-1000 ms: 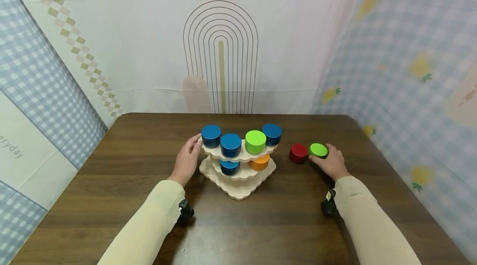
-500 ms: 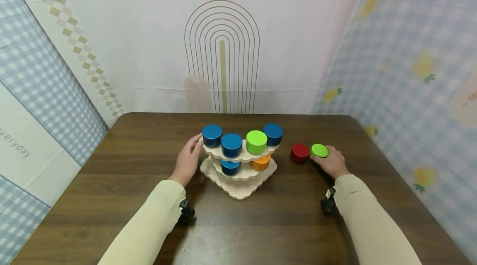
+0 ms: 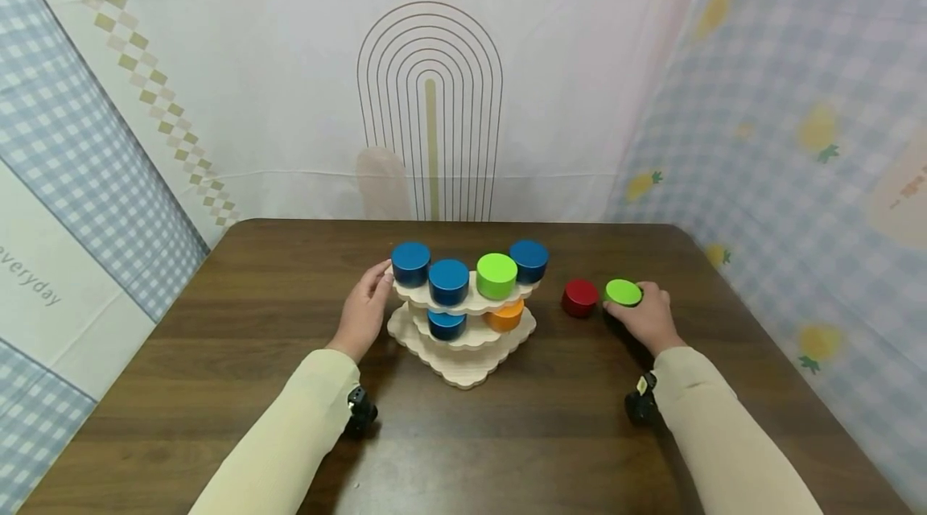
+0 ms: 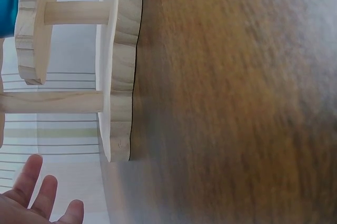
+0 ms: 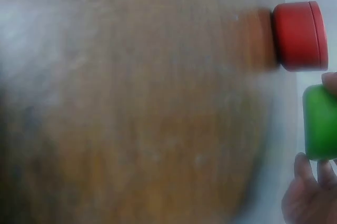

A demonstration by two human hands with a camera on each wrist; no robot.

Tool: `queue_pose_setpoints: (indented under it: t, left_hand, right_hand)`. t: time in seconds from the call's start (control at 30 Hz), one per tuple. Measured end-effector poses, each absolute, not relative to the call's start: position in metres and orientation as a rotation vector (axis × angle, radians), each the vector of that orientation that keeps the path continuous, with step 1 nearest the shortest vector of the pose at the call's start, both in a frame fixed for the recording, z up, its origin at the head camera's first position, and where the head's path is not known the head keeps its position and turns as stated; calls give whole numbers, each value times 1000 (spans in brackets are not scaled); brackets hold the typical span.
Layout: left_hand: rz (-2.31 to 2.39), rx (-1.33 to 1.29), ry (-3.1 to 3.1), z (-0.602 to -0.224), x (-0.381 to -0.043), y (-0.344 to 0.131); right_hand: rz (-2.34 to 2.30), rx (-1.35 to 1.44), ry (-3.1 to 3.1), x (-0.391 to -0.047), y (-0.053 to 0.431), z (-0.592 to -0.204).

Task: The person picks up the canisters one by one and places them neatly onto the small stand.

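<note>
A pale wooden tiered stand (image 3: 463, 370) with scalloped shelves stands mid-table. My left hand (image 3: 360, 314) pinches the left corner of its top shelf between thumb and forefinger; the other fingers (image 4: 45, 192) spread loosely in the left wrist view. Blue cylinder blocks (image 3: 449, 282) and a green cylinder (image 3: 496, 275) sit on the top shelf. Lower down are another blue cylinder (image 3: 446, 325) and an orange one (image 3: 504, 316). To the right, my right hand (image 3: 648, 317) pinches a second green cylinder block (image 5: 321, 124) by its sides, raised slightly. Beside it a red cylinder block (image 3: 580, 298) rests on the table.
The brown wooden table (image 3: 463, 451) has its back edge against a white patterned curtain (image 3: 290, 96). Blue checked cloth (image 3: 789, 137) hangs along the right side. Each wrist carries a small black camera (image 3: 360, 410).
The green cylinder in my right hand has shifted slightly right, widening the gap from the red one. My left hand and the stand have stayed put.
</note>
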State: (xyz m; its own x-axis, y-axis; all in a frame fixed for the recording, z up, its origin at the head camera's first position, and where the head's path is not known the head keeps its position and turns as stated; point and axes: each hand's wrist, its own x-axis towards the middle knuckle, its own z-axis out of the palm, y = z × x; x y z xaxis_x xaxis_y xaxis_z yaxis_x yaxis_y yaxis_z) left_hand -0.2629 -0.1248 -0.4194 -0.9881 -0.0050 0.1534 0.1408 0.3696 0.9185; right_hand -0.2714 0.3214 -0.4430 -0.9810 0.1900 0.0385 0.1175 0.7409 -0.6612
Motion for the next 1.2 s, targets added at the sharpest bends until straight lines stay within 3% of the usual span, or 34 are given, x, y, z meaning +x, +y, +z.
queue_pose_setpoints:
  t: [1.2]
  left_hand:
    - [-1703,-101,-2498,-422,-265,-123]
  right_hand:
    - [1120,-75,-2838,-224,252,-424]
